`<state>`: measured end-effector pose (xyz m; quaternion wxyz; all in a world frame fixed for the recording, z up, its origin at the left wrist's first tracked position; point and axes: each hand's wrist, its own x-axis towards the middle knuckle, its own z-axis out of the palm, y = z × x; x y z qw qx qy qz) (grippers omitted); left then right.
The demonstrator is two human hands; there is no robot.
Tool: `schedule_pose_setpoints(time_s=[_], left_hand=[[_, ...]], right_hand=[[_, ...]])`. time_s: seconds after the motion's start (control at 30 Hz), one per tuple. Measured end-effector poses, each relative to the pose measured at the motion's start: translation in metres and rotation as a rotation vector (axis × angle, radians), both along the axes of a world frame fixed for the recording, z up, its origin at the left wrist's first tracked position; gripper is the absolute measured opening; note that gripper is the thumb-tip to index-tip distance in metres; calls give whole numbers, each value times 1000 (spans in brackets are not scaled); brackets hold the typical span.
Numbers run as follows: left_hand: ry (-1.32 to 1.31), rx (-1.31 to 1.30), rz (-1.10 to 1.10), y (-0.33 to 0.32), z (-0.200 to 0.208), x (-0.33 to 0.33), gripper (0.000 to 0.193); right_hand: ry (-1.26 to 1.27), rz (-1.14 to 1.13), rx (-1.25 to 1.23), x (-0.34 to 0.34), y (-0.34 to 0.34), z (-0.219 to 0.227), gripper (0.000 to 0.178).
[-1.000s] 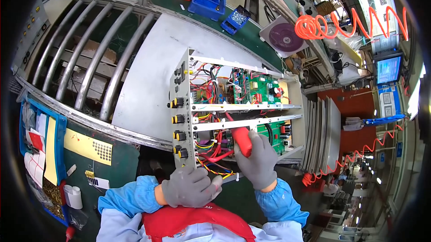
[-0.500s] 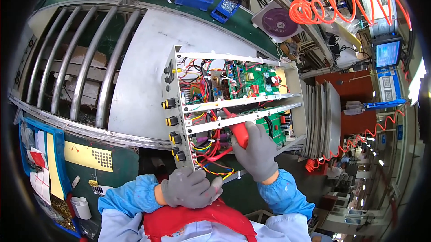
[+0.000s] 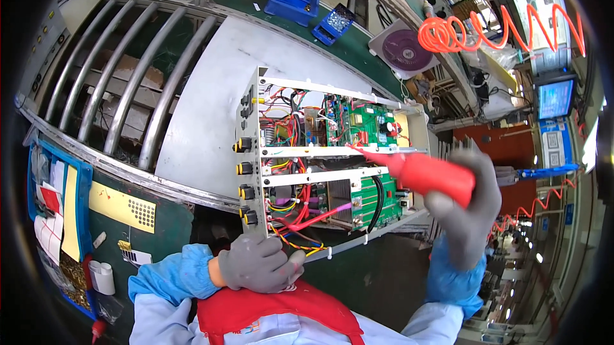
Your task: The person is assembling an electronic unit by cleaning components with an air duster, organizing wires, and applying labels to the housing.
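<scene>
An open electronics chassis (image 3: 253, 124) with a pale metal frame lies before me, its row of black and yellow knobs on the left side. Inside are bundled coloured wires (image 3: 295, 199) and green circuit boards (image 3: 362, 120). Raised over its right part, my right hand (image 3: 470, 217), in a grey glove, is wrapped round a red squeeze bottle (image 3: 438, 180). The bottle's thin tip points left, over the upper of two white crossbars (image 3: 300, 152). At the chassis's near left corner, beside yellow wires, my gloved left hand (image 3: 261, 264) is curled; whatever lies in its fingers is hidden.
A white board (image 3: 198, 115) lies under the chassis, with metal rollers (image 3: 169, 92) to its left. Blue bins (image 3: 293, 0) of small parts and a purple fan (image 3: 404, 49) stand at the back. A blue tray (image 3: 84, 217) sits at left; an orange coiled hose (image 3: 441, 35) hangs at upper right.
My right hand has lifted the red squeeze bottle out from the lower crossbar and carried it to the right. My left hand stays at the near corner. The whole view has shifted slightly.
</scene>
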<state>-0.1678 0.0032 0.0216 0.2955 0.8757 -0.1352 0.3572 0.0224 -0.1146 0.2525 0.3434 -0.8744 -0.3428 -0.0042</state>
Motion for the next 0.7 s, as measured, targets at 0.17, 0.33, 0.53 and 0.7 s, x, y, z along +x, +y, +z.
schedule_pose_setpoints(time_s=[0.17, 0.33, 0.53, 0.7], left_hand=[[-96, 2, 73, -5, 3, -1, 23], [-39, 51, 93, -4, 3, -6, 24], [-121, 49, 114, -1, -1, 3, 20], [-75, -1, 93, -2, -1, 1, 20]], right_hand=[[-83, 441, -324, 64, 62, -20, 37], [-313, 721, -559, 79, 109, -56, 28], [-319, 829, -746, 97, 137, -85, 34], [-291, 850, -884, 101, 148, -100, 32]])
